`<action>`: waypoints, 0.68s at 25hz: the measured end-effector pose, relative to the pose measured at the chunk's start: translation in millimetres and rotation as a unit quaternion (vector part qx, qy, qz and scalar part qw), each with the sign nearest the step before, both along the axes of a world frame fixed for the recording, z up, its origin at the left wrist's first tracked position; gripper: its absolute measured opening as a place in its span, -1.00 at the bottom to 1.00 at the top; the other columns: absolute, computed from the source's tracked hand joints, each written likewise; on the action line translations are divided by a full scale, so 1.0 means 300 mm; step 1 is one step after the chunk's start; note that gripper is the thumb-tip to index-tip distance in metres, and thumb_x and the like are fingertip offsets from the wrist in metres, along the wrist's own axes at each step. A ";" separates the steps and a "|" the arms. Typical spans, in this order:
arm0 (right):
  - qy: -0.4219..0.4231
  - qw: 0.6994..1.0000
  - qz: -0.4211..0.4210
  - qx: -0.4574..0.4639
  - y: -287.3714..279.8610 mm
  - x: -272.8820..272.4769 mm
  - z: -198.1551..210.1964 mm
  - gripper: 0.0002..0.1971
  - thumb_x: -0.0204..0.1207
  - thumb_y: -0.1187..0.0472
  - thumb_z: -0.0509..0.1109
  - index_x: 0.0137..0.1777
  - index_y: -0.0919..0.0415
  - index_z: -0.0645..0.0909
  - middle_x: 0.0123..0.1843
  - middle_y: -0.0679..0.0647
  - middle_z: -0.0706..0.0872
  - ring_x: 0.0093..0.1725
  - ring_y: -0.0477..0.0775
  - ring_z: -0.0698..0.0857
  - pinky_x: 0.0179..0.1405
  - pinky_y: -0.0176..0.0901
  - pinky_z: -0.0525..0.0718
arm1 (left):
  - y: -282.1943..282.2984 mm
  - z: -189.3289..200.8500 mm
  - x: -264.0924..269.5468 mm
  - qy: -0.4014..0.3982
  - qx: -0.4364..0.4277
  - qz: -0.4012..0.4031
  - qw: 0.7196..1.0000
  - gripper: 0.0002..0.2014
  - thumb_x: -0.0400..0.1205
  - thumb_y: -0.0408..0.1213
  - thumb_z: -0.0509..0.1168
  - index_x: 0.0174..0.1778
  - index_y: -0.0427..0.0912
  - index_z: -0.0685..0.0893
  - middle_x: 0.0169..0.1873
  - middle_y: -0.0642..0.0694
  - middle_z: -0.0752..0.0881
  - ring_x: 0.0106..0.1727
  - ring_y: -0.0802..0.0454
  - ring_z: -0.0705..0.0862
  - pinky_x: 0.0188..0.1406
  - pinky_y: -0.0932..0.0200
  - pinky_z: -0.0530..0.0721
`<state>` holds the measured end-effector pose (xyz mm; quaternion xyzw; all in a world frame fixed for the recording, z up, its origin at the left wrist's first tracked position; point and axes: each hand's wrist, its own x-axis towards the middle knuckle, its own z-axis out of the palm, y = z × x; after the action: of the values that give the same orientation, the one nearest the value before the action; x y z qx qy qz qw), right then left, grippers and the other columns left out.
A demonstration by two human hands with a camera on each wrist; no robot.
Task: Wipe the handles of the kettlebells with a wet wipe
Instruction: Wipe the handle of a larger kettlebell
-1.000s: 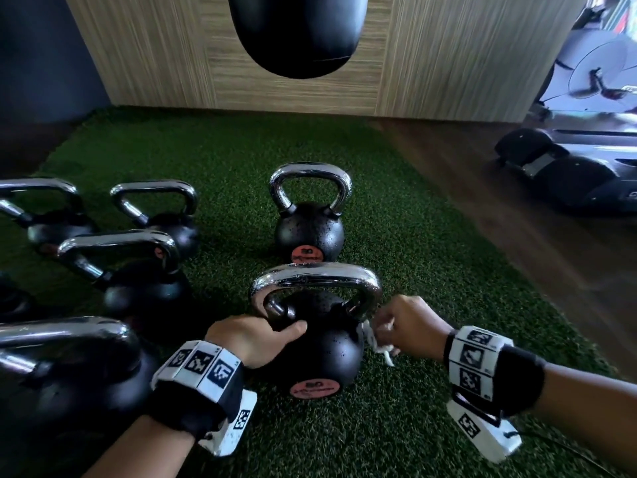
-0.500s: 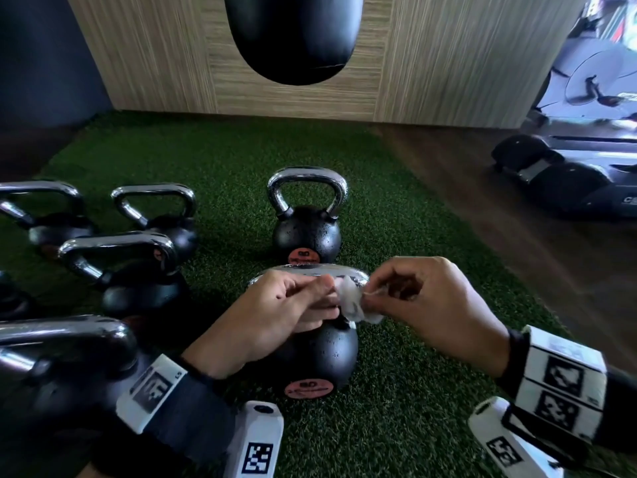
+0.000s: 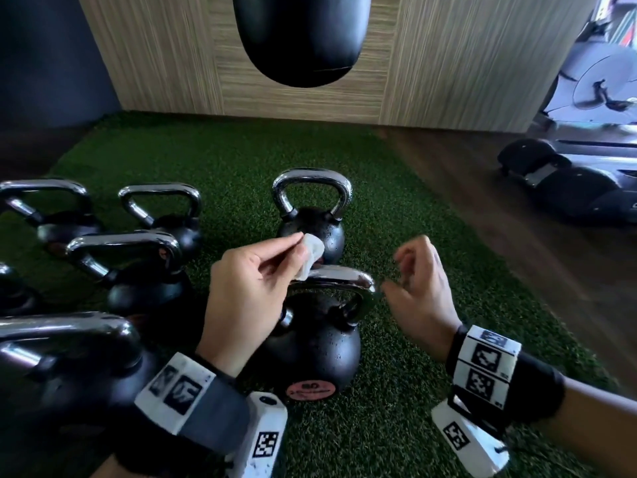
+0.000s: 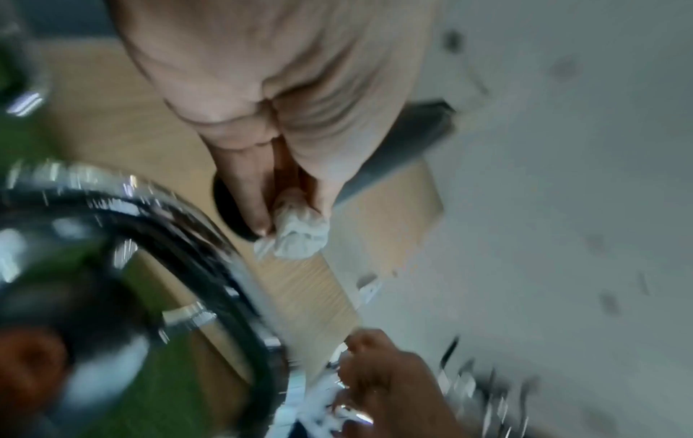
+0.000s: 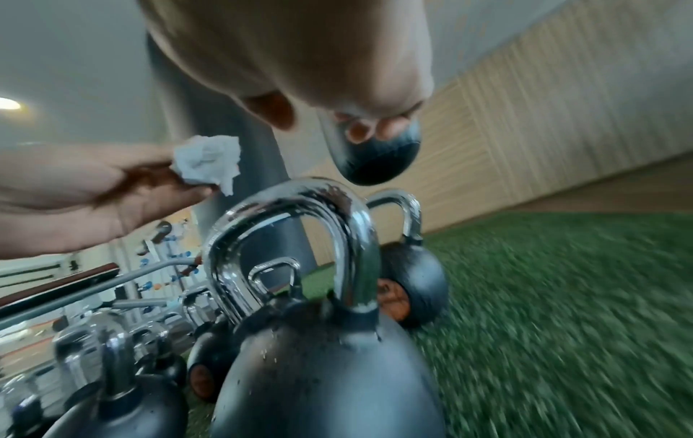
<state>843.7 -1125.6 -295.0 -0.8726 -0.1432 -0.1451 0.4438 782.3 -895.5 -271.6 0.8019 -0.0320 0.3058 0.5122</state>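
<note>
The wet wipe [image 3: 312, 251] is a small crumpled white wad, pinched between the thumb and fingertips of the left hand [image 3: 251, 288] just above the left end of the near kettlebell's handle [image 3: 339, 276]; whether it touches the chrome I cannot tell. It looks soft, light and limp, so it should mould round the bar only if pressed on with the fingers, and a loose pinch could let it slip off the wet metal. The near kettlebell [image 3: 312, 346] stands upright on the green turf [image 3: 396, 426], its black ball speckled with droplets. It looks heavy and stiff, unlikely to shift under a wipe. The shiny handle is probably slick, so the best hold for steadying is at the handle's end or on the ball. The right hand [image 3: 418, 293] hangs just beside the right end of that handle, fingers loosely curled, holding nothing. A second kettlebell [image 3: 310, 215] stands behind, and more kettlebells [image 3: 138, 267] crowd the left. A black punching bag [image 3: 298, 36] hangs in front of the wood-panelled wall [image 3: 155, 53]
</note>
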 end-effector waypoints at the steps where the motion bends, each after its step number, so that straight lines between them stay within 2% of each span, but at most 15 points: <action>1: 0.104 0.994 -0.023 0.016 -0.012 0.015 -0.037 -0.66 0.32 0.36 0.42 0.06 0.09 0.47 -0.07 0.03 0.55 -0.16 -0.01 0.48 -0.28 -0.21 0.45 | -0.008 -0.006 0.006 -0.026 0.047 0.017 0.998 -0.73 0.63 -0.05 0.47 0.19 -0.06 0.85 0.02 0.15 0.85 0.03 0.37 0.81 0.04 0.40 0.74; 3: 0.308 0.948 0.024 0.078 -0.007 0.025 -0.109 -0.61 0.37 0.41 0.48 0.15 0.07 0.58 -0.04 0.10 0.67 -0.21 -0.03 0.59 -0.33 -0.20 0.53 | -0.048 -0.016 0.020 -0.039 0.120 0.016 0.992 -0.74 0.62 -0.08 0.48 0.16 -0.08 0.86 0.06 0.13 0.84 0.07 0.49 0.75 0.11 0.49 0.68; 4: 0.348 0.930 0.057 0.104 0.003 0.024 -0.146 -0.64 0.39 0.37 0.54 0.14 0.05 0.64 -0.07 0.13 0.71 -0.25 -0.06 0.63 -0.34 -0.23 0.56 | -0.070 -0.023 0.025 -0.028 0.140 -0.001 0.990 -0.76 0.62 -0.12 0.48 0.15 -0.10 0.87 0.08 0.11 0.84 0.12 0.49 0.73 0.19 0.46 0.67; 5: 0.343 0.930 0.075 0.109 0.015 0.023 -0.183 -0.67 0.38 0.30 0.61 0.11 0.04 0.68 -0.09 0.17 0.76 -0.25 -0.06 0.69 -0.29 -0.25 0.62 | -0.082 -0.032 0.029 -0.019 0.157 -0.012 0.987 -0.77 0.62 -0.15 0.48 0.16 -0.10 0.87 0.10 0.10 0.84 0.17 0.44 0.73 0.28 0.36 0.67; 6: 0.324 0.936 0.082 0.113 0.029 0.018 -0.214 -0.67 0.35 0.22 0.68 0.09 0.05 0.71 -0.06 0.20 0.80 -0.17 -0.01 0.76 -0.16 -0.19 0.71 | -0.081 -0.039 0.031 -0.016 0.175 -0.010 0.984 -0.77 0.62 -0.16 0.48 0.16 -0.10 0.87 0.13 0.11 0.83 0.21 0.39 0.74 0.34 0.27 0.66; 8: 0.285 0.949 0.065 0.118 0.060 0.009 -0.257 -0.61 0.29 0.08 0.73 0.10 0.03 0.73 0.01 0.12 0.85 0.05 0.14 0.81 0.15 0.07 0.77 | -0.039 -0.050 0.021 -0.017 0.189 0.020 0.982 -0.77 0.64 -0.11 0.46 0.15 -0.07 0.87 0.14 0.14 0.82 0.22 0.38 0.74 0.37 0.25 0.64; 10: 0.270 0.955 0.053 0.109 0.072 0.011 -0.288 -0.60 0.28 0.03 0.73 0.09 -0.02 0.72 0.02 0.04 0.86 0.09 0.17 0.80 0.20 0.16 0.76 | 0.020 -0.057 0.010 -0.025 0.184 0.062 0.981 -0.75 0.64 -0.04 0.43 0.13 -0.06 0.88 0.09 0.13 0.84 0.16 0.45 0.73 0.29 0.39 0.64; 11: 0.268 0.957 0.055 0.101 0.072 0.015 -0.298 -0.58 0.27 0.01 0.73 0.11 -0.02 0.71 0.02 0.02 0.86 0.08 0.14 0.81 0.21 0.18 0.75 | 0.039 -0.061 0.006 -0.027 0.193 0.071 0.978 -0.74 0.65 -0.03 0.42 0.13 -0.06 0.88 0.09 0.12 0.84 0.15 0.45 0.73 0.29 0.37 0.65; 13: 0.268 0.958 0.063 0.083 0.069 0.023 -0.310 -0.52 0.25 -0.04 0.73 0.16 -0.03 0.70 0.04 -0.03 0.86 0.08 0.05 0.81 0.24 0.19 0.74 | 0.057 -0.079 0.000 -0.032 0.226 0.061 0.972 -0.74 0.65 -0.07 0.40 0.17 -0.08 0.86 0.12 0.10 0.83 0.18 0.37 0.75 0.36 0.15 0.68; 14: 0.270 0.957 0.070 0.083 0.069 0.028 -0.312 -0.50 0.23 -0.06 0.72 0.17 -0.04 0.70 0.05 -0.05 0.86 0.09 0.01 0.81 0.25 0.18 0.74 | 0.070 -0.089 -0.002 -0.031 0.222 0.053 0.973 -0.75 0.65 -0.09 0.42 0.18 -0.07 0.85 0.13 0.11 0.83 0.20 0.37 0.75 0.36 0.15 0.68; 16: 0.268 0.956 0.082 0.086 0.067 0.030 -0.316 -0.51 0.23 -0.07 0.72 0.17 -0.07 0.70 0.05 -0.11 0.86 0.09 -0.06 0.81 0.26 0.16 0.74 | 0.120 -0.116 -0.009 -0.005 0.164 0.067 0.984 -0.77 0.63 -0.06 0.45 0.15 0.00 0.86 0.06 0.21 0.82 0.13 0.47 0.73 0.17 0.45 0.67; 17: 0.263 0.958 0.085 0.080 0.066 0.031 -0.316 -0.52 0.25 -0.06 0.72 0.17 -0.09 0.70 0.04 -0.13 0.86 0.08 -0.10 0.81 0.26 0.14 0.74 | 0.151 -0.132 -0.015 0.021 0.122 0.082 0.989 -0.78 0.61 -0.01 0.45 0.11 0.07 0.87 -0.01 0.35 0.80 0.07 0.53 0.72 0.03 0.59 0.62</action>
<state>853.0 -1105.8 -389.9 -0.8260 -0.0832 0.1163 0.5453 777.8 -850.3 -311.1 0.8645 0.0079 0.3241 0.3842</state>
